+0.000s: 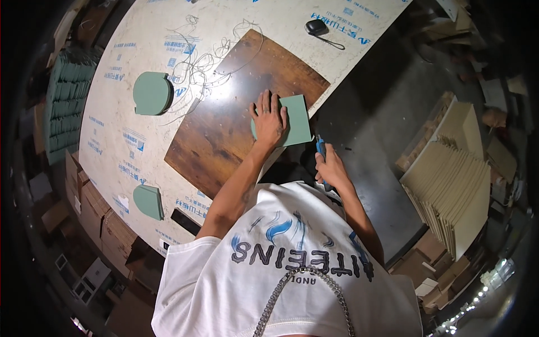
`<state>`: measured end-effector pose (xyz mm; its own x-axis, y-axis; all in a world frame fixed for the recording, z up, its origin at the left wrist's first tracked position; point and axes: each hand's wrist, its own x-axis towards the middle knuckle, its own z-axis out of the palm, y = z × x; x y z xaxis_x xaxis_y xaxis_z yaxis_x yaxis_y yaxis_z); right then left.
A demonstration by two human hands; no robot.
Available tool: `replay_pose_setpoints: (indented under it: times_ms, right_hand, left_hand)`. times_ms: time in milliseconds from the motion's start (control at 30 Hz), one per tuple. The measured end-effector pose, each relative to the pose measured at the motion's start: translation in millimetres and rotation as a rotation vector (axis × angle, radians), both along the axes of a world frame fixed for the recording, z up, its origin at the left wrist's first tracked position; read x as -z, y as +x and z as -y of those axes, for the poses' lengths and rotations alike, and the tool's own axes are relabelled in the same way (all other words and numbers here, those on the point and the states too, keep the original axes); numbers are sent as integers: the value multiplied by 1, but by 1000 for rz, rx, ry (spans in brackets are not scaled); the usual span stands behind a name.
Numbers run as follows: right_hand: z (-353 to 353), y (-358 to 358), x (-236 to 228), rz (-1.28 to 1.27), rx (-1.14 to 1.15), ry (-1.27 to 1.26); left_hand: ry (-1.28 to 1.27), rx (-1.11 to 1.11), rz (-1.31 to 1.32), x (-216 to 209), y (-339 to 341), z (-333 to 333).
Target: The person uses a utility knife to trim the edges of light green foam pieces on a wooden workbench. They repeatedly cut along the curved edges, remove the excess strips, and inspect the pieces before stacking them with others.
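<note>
A green sheet piece (pixel 296 119) with one rounded end lies on a dark wood-grain board (pixel 224 123), its square end reaching toward the table's right edge. My left hand (pixel 270 119) rests flat on it, fingers spread, pressing it against the board. Just beyond the table edge, my right hand (pixel 332 167) is closed around a blue utility knife (pixel 320 147), whose tip points up near the sheet's lower right corner. Knife and sheet look slightly apart. Part of the rounded end is hidden under my left hand.
On the printed white table (pixel 112 123) lie a stack of rounded green pieces (pixel 152 94), a smaller green stack (pixel 147 201), tangled thin strings (pixel 196 67), a black mouse-like object (pixel 316 27) and a dark phone-like slab (pixel 185 221). Stacked panels (pixel 446 185) stand at right.
</note>
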<state>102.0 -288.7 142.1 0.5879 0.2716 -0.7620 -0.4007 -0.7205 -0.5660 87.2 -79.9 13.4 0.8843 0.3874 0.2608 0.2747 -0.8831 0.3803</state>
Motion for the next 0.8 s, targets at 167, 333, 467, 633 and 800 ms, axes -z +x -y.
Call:
replay_pose_setpoints:
  times_ms: [167, 333, 467, 633, 800]
  right_hand:
    - [-6, 6, -9, -134, -123, -67]
    - [-7, -3, -10, -140, -176, -127]
    - [4, -17, 21, -5, -296, -209]
    - [13, -25, 45, 89, -336, -225]
    - [3, -17, 31, -12, -241, -235]
  left_hand:
    - [4, -37, -58, -3, 2, 2]
    - [12, -46, -77, -1, 3, 2]
    - [13, -37, -87, -5, 3, 2]
    - [0, 1, -116, 0, 0, 2]
    - [-10, -1, -122, 0, -2, 1]
